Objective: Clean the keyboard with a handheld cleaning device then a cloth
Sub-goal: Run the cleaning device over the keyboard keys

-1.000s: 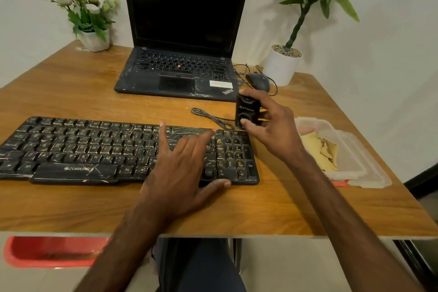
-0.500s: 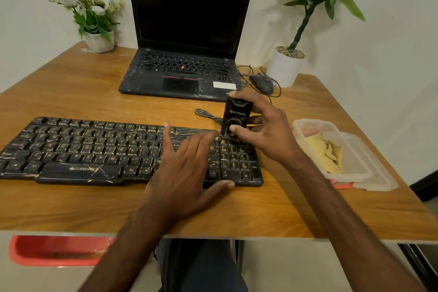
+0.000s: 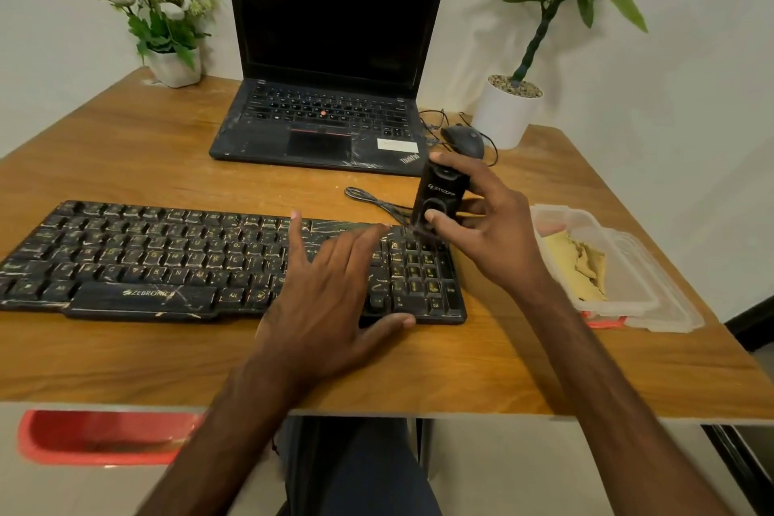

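Counter, centre frame.
- Keyboard: black, scuffed, centre left. Your left hand lies flat on its right half, fingers spread and relaxed, thumb at the near edge.
- Cleaner: black, upright, grasped by your right hand, thumb on its front, a fingertip over its top. Its lower end is at the keyboard's upper right corner; you cannot tell whether they touch.
- Tub: clear plastic, right of frame, uncovered. Holds a crumpled yellow cloth.
- Pot: white, upper right. Holds pebbles and a green plant.
- Small pot: white, upper left. Holds white flowers.
- Laptop: open, screen dark, top centre; mouse just beside it.
- Red bin: lower left, below the counter; contents unclear.
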